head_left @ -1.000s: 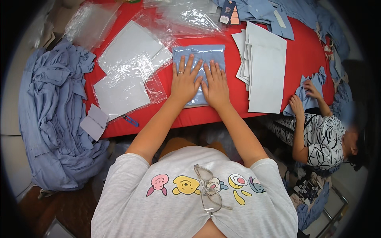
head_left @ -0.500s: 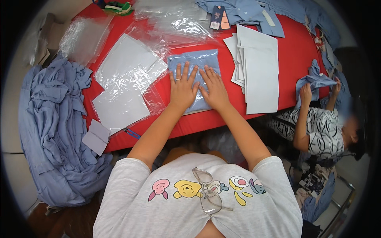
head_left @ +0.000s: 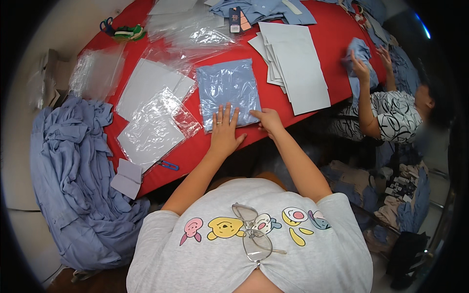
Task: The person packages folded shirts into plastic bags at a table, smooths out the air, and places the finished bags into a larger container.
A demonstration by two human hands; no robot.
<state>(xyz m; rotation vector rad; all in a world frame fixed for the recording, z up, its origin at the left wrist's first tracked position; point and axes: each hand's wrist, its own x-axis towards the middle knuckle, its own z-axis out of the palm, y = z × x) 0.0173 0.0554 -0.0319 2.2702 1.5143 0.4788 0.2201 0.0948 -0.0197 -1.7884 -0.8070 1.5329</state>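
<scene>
A folded blue garment in a clear plastic bag lies flat near the table's front edge. My left hand rests on its lower part, palm down with the fingers stretched out. At the bag's lower right corner is my right hand, its fingers curled in and pinching the edge; the thumb is mostly hidden. To the left, sheets of white card lie partly in and under clear plastic bags. A stack of long white cards sits to the right of the bagged garment.
Blue cloth is heaped at the left of the red table. Near the front edge lies a blue cutter. Scissors, a green tape dispenser and blue shirts are at the back. A co-worker handles blue cloth at right.
Both hands have moved from the middle of the bagged garment toward its near edge. The right hand has gone from flat to curled at the corner. The view has shifted; the co-worker's hands have moved.
</scene>
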